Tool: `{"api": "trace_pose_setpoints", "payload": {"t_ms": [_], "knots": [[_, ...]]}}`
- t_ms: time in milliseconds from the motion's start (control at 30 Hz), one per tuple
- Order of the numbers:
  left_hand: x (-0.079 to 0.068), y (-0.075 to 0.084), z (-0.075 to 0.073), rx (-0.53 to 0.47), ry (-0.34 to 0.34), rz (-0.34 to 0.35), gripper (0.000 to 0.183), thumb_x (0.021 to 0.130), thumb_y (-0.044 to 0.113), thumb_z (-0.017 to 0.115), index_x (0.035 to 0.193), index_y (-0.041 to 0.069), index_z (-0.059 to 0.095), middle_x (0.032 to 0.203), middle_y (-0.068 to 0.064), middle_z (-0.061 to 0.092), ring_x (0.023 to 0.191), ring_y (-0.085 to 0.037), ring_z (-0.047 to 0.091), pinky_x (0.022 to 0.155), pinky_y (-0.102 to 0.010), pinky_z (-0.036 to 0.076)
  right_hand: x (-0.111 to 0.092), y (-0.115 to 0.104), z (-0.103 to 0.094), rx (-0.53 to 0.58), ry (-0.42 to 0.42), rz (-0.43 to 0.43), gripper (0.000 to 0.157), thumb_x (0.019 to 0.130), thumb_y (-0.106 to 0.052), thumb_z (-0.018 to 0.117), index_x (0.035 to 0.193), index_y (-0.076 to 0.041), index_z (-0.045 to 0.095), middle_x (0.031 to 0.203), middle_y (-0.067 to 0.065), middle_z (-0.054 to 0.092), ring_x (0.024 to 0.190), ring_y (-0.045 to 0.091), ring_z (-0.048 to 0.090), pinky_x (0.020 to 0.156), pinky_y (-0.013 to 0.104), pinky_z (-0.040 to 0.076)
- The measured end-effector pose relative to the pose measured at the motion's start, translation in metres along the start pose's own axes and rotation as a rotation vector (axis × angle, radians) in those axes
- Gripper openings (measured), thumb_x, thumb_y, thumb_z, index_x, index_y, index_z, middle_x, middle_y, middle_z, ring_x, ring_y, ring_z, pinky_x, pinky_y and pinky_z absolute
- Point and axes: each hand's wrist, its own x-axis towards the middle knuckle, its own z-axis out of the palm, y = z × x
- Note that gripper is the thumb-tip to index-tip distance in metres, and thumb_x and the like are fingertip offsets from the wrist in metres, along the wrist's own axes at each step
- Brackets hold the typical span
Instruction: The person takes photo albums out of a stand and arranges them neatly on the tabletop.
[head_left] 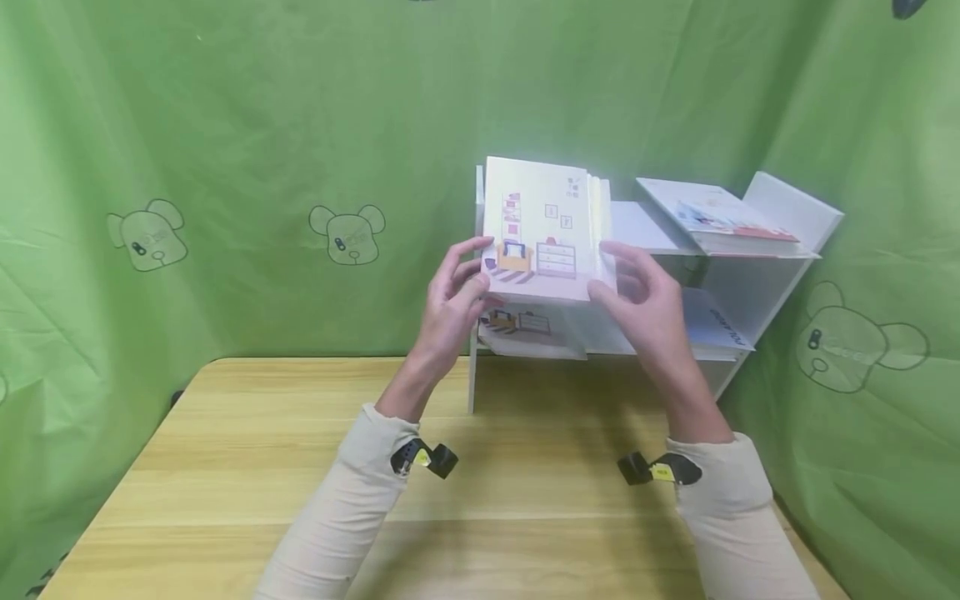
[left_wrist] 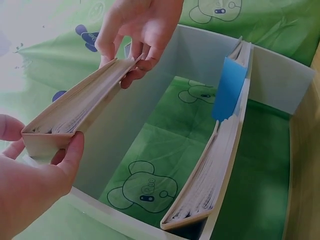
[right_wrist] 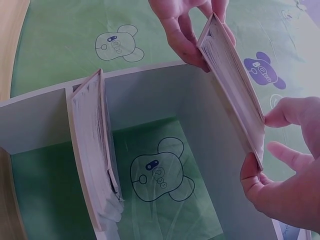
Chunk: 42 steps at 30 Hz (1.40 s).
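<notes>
A pale book (head_left: 536, 225) with a drawing of furniture on its cover is held between both hands, at the left end of a white shelf's (head_left: 648, 229) upper board. My left hand (head_left: 450, 304) grips its left edge, thumb on the cover side. The right hand (head_left: 648, 304) pinches the opposite edge between thumb and fingers. From the left wrist view, the book's page block (left_wrist: 82, 102) shows between its covers. In the right wrist view the book (right_wrist: 232, 82) is tilted beside the upper board; whether it touches that board I cannot tell.
Another book (head_left: 723, 217) lies flat at the upper board's right. On the lower board are a book with a similar cover (head_left: 525, 325), a blue item (left_wrist: 231, 90) and a white lettered item (head_left: 712, 321). The shelf stands on a wooden table (head_left: 300, 450) before a green curtain (head_left: 247, 100).
</notes>
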Motion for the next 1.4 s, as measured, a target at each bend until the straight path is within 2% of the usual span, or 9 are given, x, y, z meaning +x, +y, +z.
{"api": "trace_pose_setpoints", "payload": {"t_ms": [100, 200, 400, 633, 800, 1200, 1400], "knots": [[-0.001, 0.001, -0.001, 0.057, 0.01, 0.002, 0.048, 0.099, 0.003, 0.046, 0.146, 0.01, 0.048, 0.136, -0.02, 0.056, 0.115, -0.036, 0.061, 0.099, -0.043, 0.057, -0.001, 0.001, 0.0, 0.0, -0.001, -0.004, 0.052, 0.094, -0.024, 0.075, 0.144, -0.019, 0.06, 0.147, 0.002, 0.054, 0.127, 0.025, 0.055, 0.1, 0.037, 0.052], [-0.003, 0.002, -0.003, 0.1, 0.008, -0.005, 0.049, 0.098, 0.002, 0.047, 0.146, 0.012, 0.049, 0.135, -0.019, 0.057, 0.115, -0.036, 0.062, 0.098, -0.042, 0.058, -0.003, 0.002, 0.0, 0.005, -0.006, -0.002, 0.052, 0.094, -0.023, 0.075, 0.144, -0.02, 0.06, 0.148, 0.001, 0.054, 0.125, 0.026, 0.056, 0.094, 0.03, 0.054], [-0.006, 0.002, -0.009, 0.143, -0.038, -0.012, 0.052, 0.097, 0.001, 0.046, 0.147, 0.013, 0.047, 0.137, -0.02, 0.056, 0.117, -0.037, 0.062, 0.095, -0.043, 0.059, -0.008, 0.005, 0.0, 0.012, -0.012, -0.012, 0.053, 0.095, -0.02, 0.073, 0.146, -0.019, 0.058, 0.15, 0.004, 0.052, 0.123, 0.03, 0.058, 0.086, 0.022, 0.054], [-0.007, 0.002, -0.013, 0.151, -0.075, 0.007, 0.055, 0.093, 0.001, 0.047, 0.146, 0.015, 0.048, 0.138, -0.018, 0.057, 0.119, -0.036, 0.062, 0.096, -0.044, 0.058, -0.01, 0.007, 0.002, 0.038, 0.011, -0.031, 0.049, 0.095, -0.018, 0.074, 0.143, -0.02, 0.062, 0.144, 0.002, 0.057, 0.115, 0.023, 0.061, 0.082, 0.021, 0.057], [-0.01, 0.0, -0.014, 0.17, -0.084, -0.001, 0.057, 0.091, 0.002, 0.048, 0.147, 0.016, 0.048, 0.137, -0.016, 0.058, 0.117, -0.034, 0.063, 0.096, -0.044, 0.058, -0.013, 0.009, 0.003, 0.033, 0.027, -0.035, 0.05, 0.094, -0.014, 0.074, 0.143, -0.019, 0.062, 0.142, 0.004, 0.058, 0.112, 0.02, 0.063, 0.081, 0.02, 0.057], [-0.014, -0.002, -0.016, 0.173, -0.128, -0.004, 0.062, 0.088, 0.001, 0.048, 0.148, 0.015, 0.046, 0.134, -0.016, 0.057, 0.114, -0.034, 0.064, 0.094, -0.046, 0.059, -0.02, 0.012, 0.004, 0.072, 0.006, -0.024, 0.052, 0.094, -0.007, 0.07, 0.143, -0.018, 0.06, 0.143, 0.003, 0.054, 0.113, 0.022, 0.061, 0.08, 0.022, 0.06], [-0.018, -0.004, -0.016, 0.211, -0.153, 0.016, 0.065, 0.086, -0.002, 0.046, 0.149, 0.014, 0.044, 0.136, -0.017, 0.054, 0.115, -0.033, 0.063, 0.094, -0.046, 0.059, -0.023, 0.015, 0.005, 0.074, 0.004, -0.013, 0.052, 0.094, -0.008, 0.071, 0.143, -0.018, 0.06, 0.147, 0.001, 0.05, 0.116, 0.023, 0.059, 0.084, 0.021, 0.059]]}}
